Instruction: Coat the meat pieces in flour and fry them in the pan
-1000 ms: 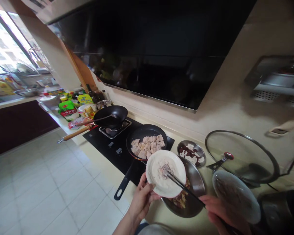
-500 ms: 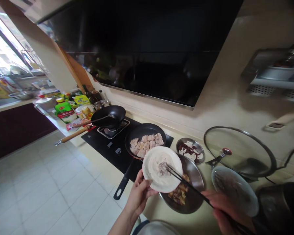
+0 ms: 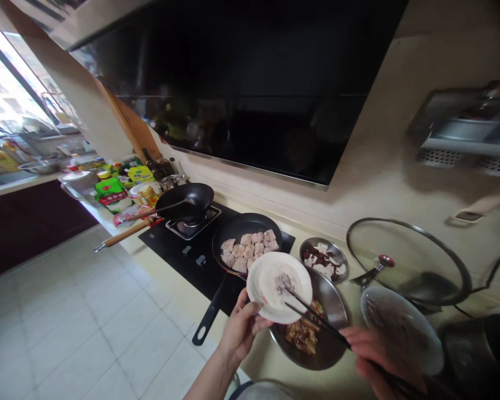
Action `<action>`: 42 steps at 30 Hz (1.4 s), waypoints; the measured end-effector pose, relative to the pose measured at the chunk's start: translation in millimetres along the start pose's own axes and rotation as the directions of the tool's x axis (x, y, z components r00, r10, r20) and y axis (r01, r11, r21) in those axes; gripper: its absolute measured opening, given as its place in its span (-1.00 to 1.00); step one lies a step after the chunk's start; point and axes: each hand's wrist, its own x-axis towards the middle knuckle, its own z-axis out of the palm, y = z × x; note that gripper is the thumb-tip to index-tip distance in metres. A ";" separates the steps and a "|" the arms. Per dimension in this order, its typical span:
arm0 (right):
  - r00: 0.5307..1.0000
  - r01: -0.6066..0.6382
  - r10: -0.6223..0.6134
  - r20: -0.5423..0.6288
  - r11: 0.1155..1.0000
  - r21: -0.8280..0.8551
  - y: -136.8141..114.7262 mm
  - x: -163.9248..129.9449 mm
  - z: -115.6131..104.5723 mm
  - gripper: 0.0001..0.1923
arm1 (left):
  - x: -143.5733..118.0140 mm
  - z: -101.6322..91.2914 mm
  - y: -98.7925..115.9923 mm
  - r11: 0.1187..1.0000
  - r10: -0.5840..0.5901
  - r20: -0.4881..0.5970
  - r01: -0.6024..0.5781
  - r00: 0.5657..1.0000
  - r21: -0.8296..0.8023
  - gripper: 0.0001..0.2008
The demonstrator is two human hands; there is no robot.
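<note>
My left hand (image 3: pixel 242 326) grips the near left rim of a white bowl (image 3: pixel 260 283), tilted and held above the counter. White powder coats its inside, and a small powdered lump (image 3: pixel 283 282) lies in it. In my right hand (image 3: pixel 379 350) is a pair of dark chopsticks (image 3: pixel 323 322); their tips are in the bowl, slightly apart, one touching the lump. Just beyond the bowl, a black frying pan (image 3: pixel 244 224) on the hob holds several pale coated pieces (image 3: pixel 250 250). Below the bowl sits a steel dish (image 3: pixel 333 300) with brownish food (image 3: pixel 303 336), partly hidden.
A black wok (image 3: pixel 191 194) with a spatula across it stands on the far burner. Right of the pan are a steel plate (image 3: pixel 345 258) with dark and white pieces, a glass lid (image 3: pixel 425 261) and a cloudy oval dish (image 3: pixel 400 328). The range hood (image 3: pixel 250 83) hangs above.
The bowl has shifted slightly right and tilts a little differently. The chopstick tips have spread apart, and the lump has moved a little right and up with the bowl.
</note>
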 end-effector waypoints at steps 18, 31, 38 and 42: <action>0.985 0.168 -0.150 0.090 0.951 -0.258 -2.6 42.4 -1.2 -0.84 | -13.7 -6.1 4.0 1.000 0.015 -0.038 -0.014 0.999 0.016 -0.44; 0.933 0.283 -0.282 0.222 0.959 0.028 8.3 9.5 19.6 -0.84 | -18.2 -9.0 2.0 1.000 0.012 -0.026 -0.012 1.000 0.017 -0.44; 0.998 0.053 -0.051 0.024 0.996 -0.065 2.3 21.6 22.0 -0.88 | -18.8 -14.8 2.1 1.000 0.014 -0.038 -0.013 0.999 0.006 -0.43; 0.982 -0.175 0.171 -0.083 0.984 -0.044 4.7 37.9 25.2 -0.79 | -19.7 -17.5 2.6 1.000 0.007 -0.039 -0.008 0.999 -0.016 -0.43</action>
